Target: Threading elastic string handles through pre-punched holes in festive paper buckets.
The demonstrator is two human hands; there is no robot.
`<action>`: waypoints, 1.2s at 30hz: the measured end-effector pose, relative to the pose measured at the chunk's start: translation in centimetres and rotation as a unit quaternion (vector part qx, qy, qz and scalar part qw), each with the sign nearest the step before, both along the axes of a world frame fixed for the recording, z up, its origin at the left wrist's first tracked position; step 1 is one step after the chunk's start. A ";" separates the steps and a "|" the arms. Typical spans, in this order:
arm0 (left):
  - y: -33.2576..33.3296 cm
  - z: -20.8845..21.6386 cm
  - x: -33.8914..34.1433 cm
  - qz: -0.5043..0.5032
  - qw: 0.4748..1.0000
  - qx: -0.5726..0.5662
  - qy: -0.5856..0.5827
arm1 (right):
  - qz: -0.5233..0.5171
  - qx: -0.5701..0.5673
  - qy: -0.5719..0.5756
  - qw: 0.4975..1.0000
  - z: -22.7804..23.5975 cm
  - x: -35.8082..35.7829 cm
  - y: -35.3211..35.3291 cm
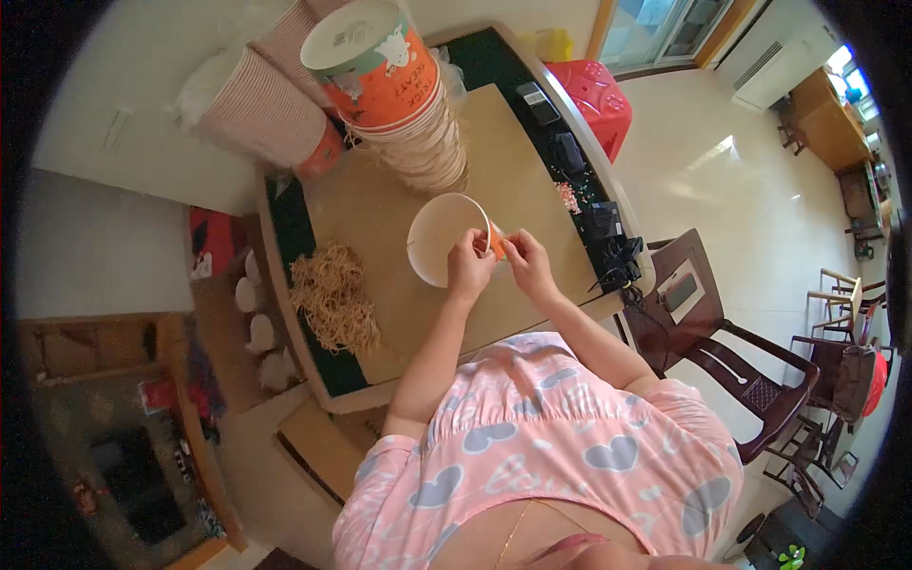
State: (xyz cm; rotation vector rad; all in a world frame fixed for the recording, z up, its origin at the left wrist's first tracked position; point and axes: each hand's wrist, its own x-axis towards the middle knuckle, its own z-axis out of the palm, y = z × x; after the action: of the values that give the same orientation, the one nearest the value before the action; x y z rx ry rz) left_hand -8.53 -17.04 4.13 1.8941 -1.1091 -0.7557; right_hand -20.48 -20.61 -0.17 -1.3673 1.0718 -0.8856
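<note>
A paper bucket (439,237), white inside and orange outside, lies tilted on the cardboard in front of me with its mouth toward me. My left hand (470,268) is closed at its right rim, fingertips at the inner side of the wall. Against the orange outside of the same wall, my right hand (528,262) has its fingers pinched together; what lies between them is too small to make out. Beyond the bucket stands a tall stack of printed paper buckets (380,85), with cord loops hanging around its lower part. A tangled pile of tan cords (332,299) rests to the left.
Wrapped stacks of paper buckets (255,109) stand at the far left. Along the table's right edge are small black devices (604,220), cables and a heap of small coloured bits (567,198). A red stool (594,100) and a dark wooden chair (731,366) stand to the right.
</note>
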 end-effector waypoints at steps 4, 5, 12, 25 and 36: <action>1.4 -0.8 0.9 -0.017 0.999 -0.033 -0.029 | 0.109 0.046 0.077 0.990 0.2 -0.2 -0.4; 1.7 -1.1 1.0 -0.016 0.999 -0.030 -0.029 | 0.110 0.047 0.029 0.992 -0.2 0.0 -0.4; 2.5 -0.2 1.5 -0.013 1.000 -0.008 0.004 | 0.145 0.095 -0.029 0.985 1.7 0.0 -0.5; 2.6 0.2 1.4 -0.033 0.999 0.001 0.028 | 0.163 -0.008 0.076 0.984 2.6 -0.1 -1.1; 2.7 -1.2 1.4 -0.120 0.992 -0.042 0.019 | 0.252 0.023 0.101 0.962 2.3 -1.2 -1.8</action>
State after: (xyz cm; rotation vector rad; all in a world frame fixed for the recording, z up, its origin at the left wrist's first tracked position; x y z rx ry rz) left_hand -7.13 -14.35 2.89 1.6884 -1.3382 -0.8600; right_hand -21.64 -22.43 2.12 -1.6171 0.8262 -0.3513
